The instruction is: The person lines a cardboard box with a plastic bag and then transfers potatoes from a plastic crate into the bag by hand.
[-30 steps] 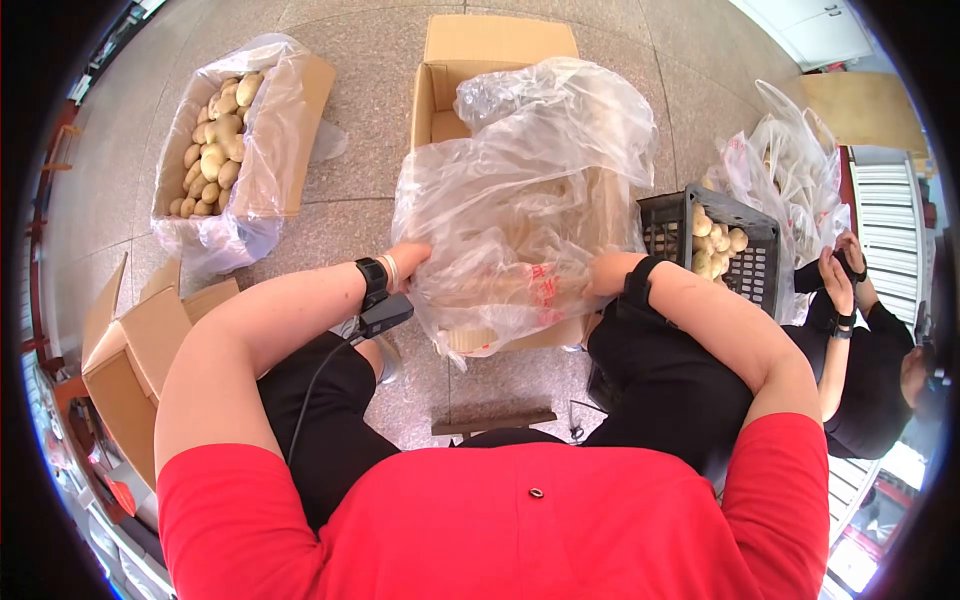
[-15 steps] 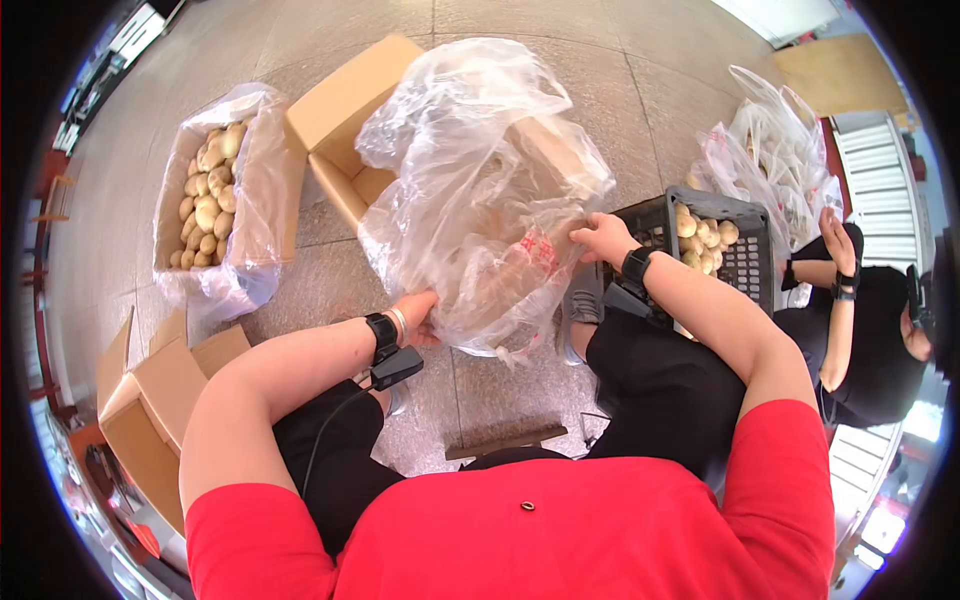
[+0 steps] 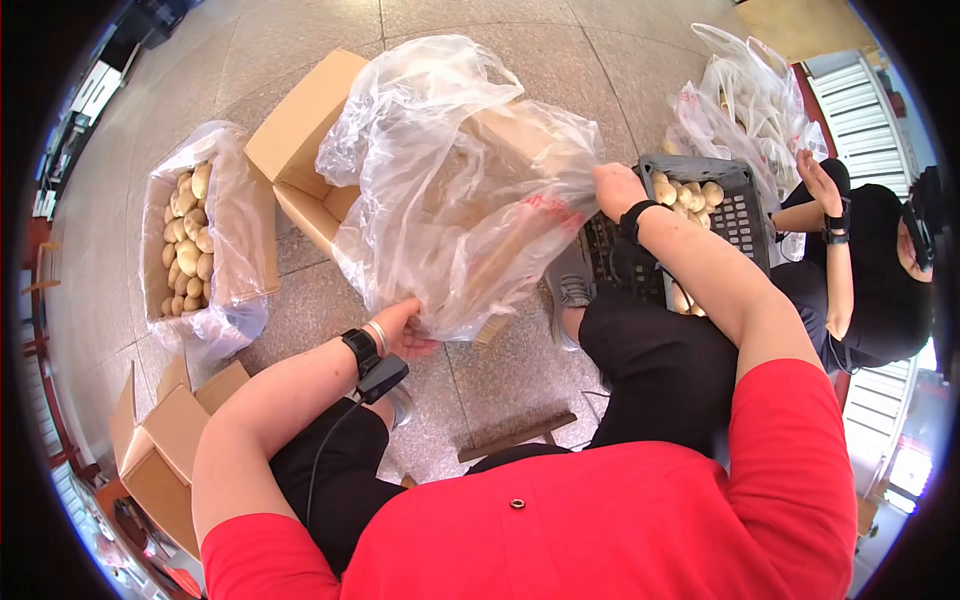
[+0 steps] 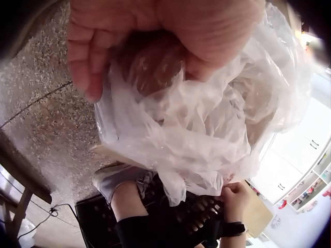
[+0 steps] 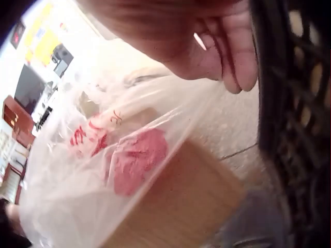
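Observation:
A large clear plastic bag (image 3: 430,190) with red print is spread over an open cardboard box (image 3: 300,125), covering much of it. My left hand (image 3: 405,328) holds the bag's near left edge, with plastic bunched between thumb and fingers in the left wrist view. At the bag's right side, my right hand (image 3: 618,190) pinches the edge and stretches it taut beside the black crate (image 3: 745,205). Red lettering (image 5: 139,160) shows on the plastic in the right wrist view, close to the box's cardboard side (image 5: 181,201).
Potatoes (image 3: 188,240) fill a plastic-lined box (image 3: 262,225) on the left. More potatoes (image 3: 688,198) lie in the crate. Below left stands another open carton (image 3: 175,430). Plastic bags (image 3: 745,100) and a second person (image 3: 870,260) are at the right.
The box and bag have turned, their far end swinging left. My right hand let its grip loosen, then drew the bag's edge outward to the right and away from me. The left hand stays at the near edge.

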Demonstrator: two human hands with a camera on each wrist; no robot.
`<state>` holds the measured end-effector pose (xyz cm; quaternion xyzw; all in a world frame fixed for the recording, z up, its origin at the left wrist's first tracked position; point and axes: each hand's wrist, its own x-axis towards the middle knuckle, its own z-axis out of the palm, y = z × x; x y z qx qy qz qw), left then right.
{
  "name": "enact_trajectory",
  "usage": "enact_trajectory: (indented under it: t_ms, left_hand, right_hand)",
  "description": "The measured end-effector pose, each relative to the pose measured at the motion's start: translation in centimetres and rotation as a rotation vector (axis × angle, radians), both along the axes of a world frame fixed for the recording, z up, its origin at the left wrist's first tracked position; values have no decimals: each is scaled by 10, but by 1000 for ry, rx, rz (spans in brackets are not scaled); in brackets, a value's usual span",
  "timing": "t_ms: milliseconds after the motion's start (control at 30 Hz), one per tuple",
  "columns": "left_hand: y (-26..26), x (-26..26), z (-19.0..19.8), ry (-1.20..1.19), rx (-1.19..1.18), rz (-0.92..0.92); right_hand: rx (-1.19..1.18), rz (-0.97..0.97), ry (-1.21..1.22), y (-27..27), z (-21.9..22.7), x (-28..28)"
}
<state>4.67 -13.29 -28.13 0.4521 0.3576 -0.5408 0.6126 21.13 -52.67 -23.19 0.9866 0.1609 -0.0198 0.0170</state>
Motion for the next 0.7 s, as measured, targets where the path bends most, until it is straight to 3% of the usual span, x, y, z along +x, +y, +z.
enact_trajectory:
  t_ms: [100, 200, 333, 400, 467, 533, 600, 667, 700]
  left_hand:
    - [2, -2, -6, 17, -18, 24]
    - [2, -6, -12, 7, -19, 67]
    - [-5, -9, 7, -61, -27, 145]
    - [-2, -8, 0, -51, -50, 137]
    - [0, -8, -4, -42, -74, 123]
    - [0, -8, -6, -55, -82, 110]
    - [-2, -10, -8, -40, -74, 114]
    - [-5, -7, -5, -34, -63, 127]
    - [-7, -7, -3, -28, -45, 87]
  right_hand:
    - [-176, -68, 248, 6, -3, -8]
    - [-149, -99, 325, 19, -33, -24]
    - [-95, -219, 490, 45, -16, -27]
    - [-135, -165, 517, 48, 5, -21]
    - [-245, 53, 425, 49, 32, -21]
    - [-245, 63, 402, 60, 50, -20]
    - [58, -414, 1159, 97, 102, -31]
    - [405, -617, 1347, 102, 92, -51]
    - [407, -608, 1346, 106, 80, -58]
